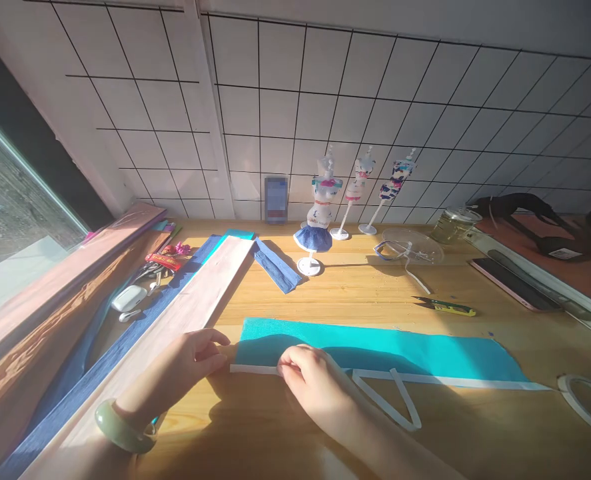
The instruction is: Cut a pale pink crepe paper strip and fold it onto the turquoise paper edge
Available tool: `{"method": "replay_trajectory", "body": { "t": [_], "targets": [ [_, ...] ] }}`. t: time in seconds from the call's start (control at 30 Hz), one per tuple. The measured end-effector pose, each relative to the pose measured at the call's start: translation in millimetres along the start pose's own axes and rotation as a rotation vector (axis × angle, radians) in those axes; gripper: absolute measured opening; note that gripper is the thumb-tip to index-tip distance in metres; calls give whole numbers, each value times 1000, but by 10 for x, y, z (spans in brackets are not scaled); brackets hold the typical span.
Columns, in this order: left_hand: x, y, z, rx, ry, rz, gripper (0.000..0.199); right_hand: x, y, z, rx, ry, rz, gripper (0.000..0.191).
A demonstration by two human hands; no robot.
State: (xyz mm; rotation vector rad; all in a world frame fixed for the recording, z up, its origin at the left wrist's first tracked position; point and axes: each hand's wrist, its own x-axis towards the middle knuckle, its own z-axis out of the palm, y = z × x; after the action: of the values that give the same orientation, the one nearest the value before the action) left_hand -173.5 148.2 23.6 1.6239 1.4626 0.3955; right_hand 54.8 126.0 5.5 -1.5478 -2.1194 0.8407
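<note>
A long turquoise sheet (375, 349), paper or cloth, lies flat on the wooden table, and a narrow white tape (455, 380) runs along its near edge. My right hand (312, 380) is closed in a pinch on the tape near the sheet's left end. Part of the tape is hidden under this hand, and a folded length of it loops toward me beside my wrist. My left hand (195, 360), a green bangle on its wrist, hovers just left of the sheet's corner. Its thumb and fingers are apart with nothing between them.
Pale pink and blue strips (195, 293) lie at left, beside an earbud case (129, 299). Small dress forms (320, 200) stand at the back near a folded blue piece (276, 265). Yellow thread snips (445, 307), a phone (515, 283) and a glass jar (454, 225) are at right.
</note>
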Motion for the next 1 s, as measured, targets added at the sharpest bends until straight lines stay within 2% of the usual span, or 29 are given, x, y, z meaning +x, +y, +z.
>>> {"method": "replay_trajectory", "body": {
  "t": [0.1,0.2,0.3,0.4,0.5,0.83,0.9,1.0],
  "targets": [
    [7,42,-1,-53,-1,-26,30,0,33,-4,33,-3,21,21],
    [15,43,1,2,-3,-34,31,7,73,27,74,1,22,20],
    [16,13,9,54,-8,-39,29,20,107,62,107,-5,46,19],
    [2,-1,26,14,-51,-53,25,19,115,68,138,-15,57,19],
    [-12,16,47,8,-63,-61,24,10,105,54,154,-13,45,19],
    [-7,102,83,227,-5,-59,23,-8,124,44,73,87,-62,20],
    [-12,111,81,258,2,-42,23,-18,117,2,91,53,-32,20],
    [-20,109,84,273,3,-33,22,-25,105,-95,203,-39,94,21]
  ]
}}
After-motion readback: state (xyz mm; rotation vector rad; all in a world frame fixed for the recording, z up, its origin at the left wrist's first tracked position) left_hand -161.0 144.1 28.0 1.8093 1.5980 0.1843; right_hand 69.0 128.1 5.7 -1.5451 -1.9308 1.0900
